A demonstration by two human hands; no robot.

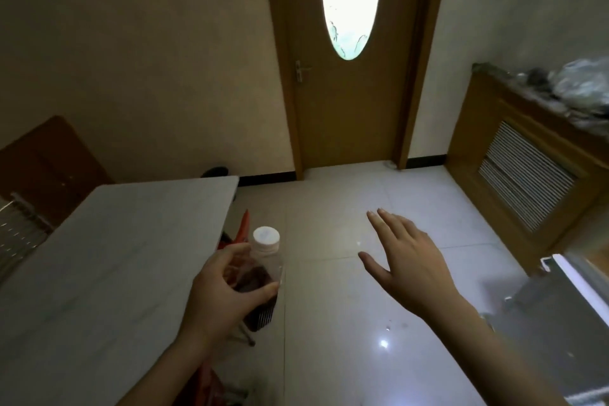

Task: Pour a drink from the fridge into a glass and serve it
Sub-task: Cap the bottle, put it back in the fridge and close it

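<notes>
My left hand (220, 293) grips a clear plastic bottle (263, 270) with a white cap and dark drink in its lower part, held upright just past the right edge of the table. My right hand (408, 260) hangs in the air to the right of the bottle, palm down, fingers spread, holding nothing. No glass is in view.
A long white table (108, 260) fills the left side. Under its edge stands an orange chair (242, 231). A wooden door (349, 102) with an oval window is straight ahead. A wooden radiator cover (527, 175) with bags on top lines the right wall. A silver appliance edge (560, 300) shows at lower right.
</notes>
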